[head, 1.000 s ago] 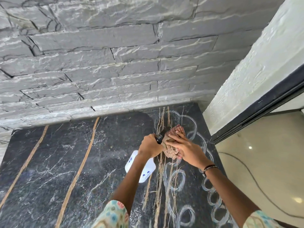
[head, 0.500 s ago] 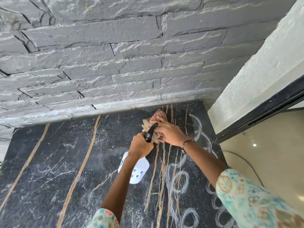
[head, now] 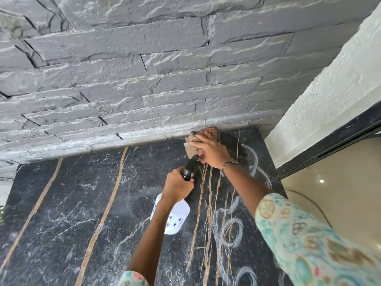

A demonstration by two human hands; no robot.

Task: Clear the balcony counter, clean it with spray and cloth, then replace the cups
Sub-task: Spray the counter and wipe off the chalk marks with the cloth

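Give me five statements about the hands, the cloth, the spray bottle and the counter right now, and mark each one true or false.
1. The right hand presses the cloth on the counter close to the stone wall. True.
2. The left hand is empty. False: it has its grip around the neck of the spray bottle.
3. Cups stand on the counter. False: none are in view; only pale ring marks show on the dark stone.
4. The ring marks lie on the right part of the counter. True.
5. The spray bottle has a red body. False: the body is white with small blue marks, and the head is black.
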